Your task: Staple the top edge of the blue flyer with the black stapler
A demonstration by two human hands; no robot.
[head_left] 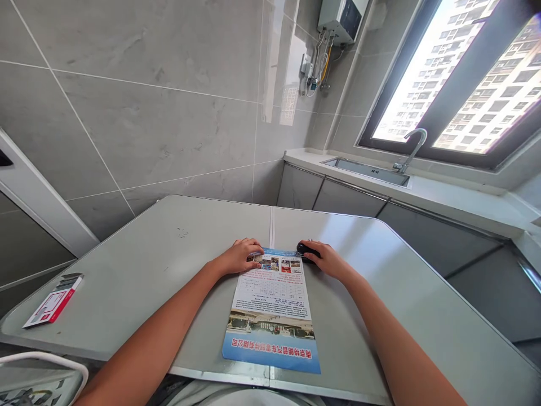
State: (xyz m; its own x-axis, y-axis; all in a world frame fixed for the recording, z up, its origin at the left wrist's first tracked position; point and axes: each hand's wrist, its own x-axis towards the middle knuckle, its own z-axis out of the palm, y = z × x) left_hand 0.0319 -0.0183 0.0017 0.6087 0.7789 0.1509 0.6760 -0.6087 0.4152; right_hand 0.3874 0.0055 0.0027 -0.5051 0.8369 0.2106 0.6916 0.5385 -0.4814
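Note:
A printed flyer [273, 307] with photos and red text lies flat on the grey folding table [169, 254], right in front of me. My left hand [242, 255] rests on the flyer's far left corner, fingers curled down onto the paper. My right hand [324, 257] sits at the far right corner, closed around a small black object [305, 248] that touches the flyer's top edge; what it is I cannot make out.
A red and white booklet [54, 300] lies near the table's left edge. A white chair back [46, 361] shows at the lower left. Behind the table run a tiled wall, a counter with a sink [367, 170] and tap [412, 148], and a window.

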